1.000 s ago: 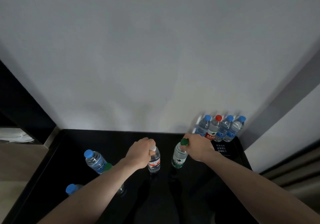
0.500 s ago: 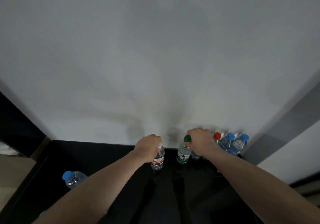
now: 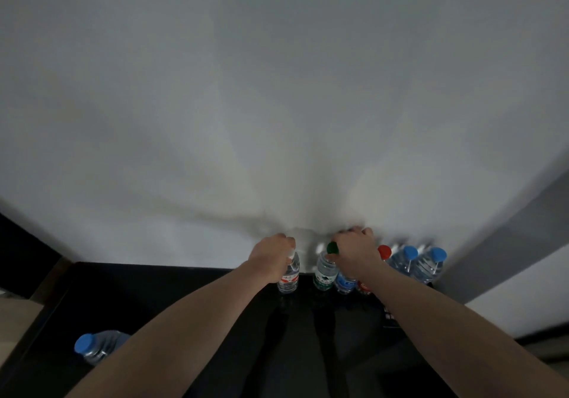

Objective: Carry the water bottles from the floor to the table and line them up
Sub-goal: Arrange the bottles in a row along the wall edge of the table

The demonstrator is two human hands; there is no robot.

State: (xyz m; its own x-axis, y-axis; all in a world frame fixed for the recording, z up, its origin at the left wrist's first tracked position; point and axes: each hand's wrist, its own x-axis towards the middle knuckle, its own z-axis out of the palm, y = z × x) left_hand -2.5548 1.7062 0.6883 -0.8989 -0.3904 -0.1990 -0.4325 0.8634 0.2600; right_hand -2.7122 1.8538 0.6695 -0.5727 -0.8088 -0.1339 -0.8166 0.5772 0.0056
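Upright, two gripped bottles (image 3: 288, 276), water-filled

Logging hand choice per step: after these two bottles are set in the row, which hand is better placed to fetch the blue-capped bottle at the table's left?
Left. The left hand is on that side; the blue-capped bottle lies beside its forearm. The right hand would need to cross over.

Two bare forearms in view, no sleeves showing down to the frame edge. Left hand (image 3: 271, 254) and right hand (image 3: 354, 251) ungloved. No watch, rings or bands visible.
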